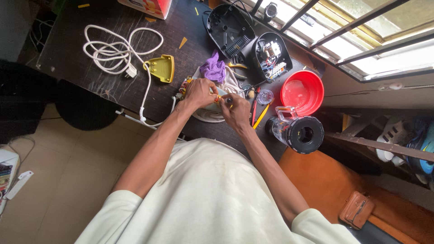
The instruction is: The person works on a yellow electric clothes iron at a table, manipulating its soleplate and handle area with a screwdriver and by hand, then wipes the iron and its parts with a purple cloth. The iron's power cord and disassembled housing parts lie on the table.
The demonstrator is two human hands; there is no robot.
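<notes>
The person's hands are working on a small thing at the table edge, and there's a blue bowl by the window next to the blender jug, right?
Almost. The bowl is red, not blue, as the head view shows. The rest holds: left hand and right hand meet over a small part at the table edge, with the blender jug beside the bowl.

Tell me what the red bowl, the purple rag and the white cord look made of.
Red bowl: probably plastic, smooth and glossy, with a light sheen. Purple rag: soft cloth, crumpled into folds. White cord: likely rubber or plastic sheathing, matt, lying in loose loops.
</notes>
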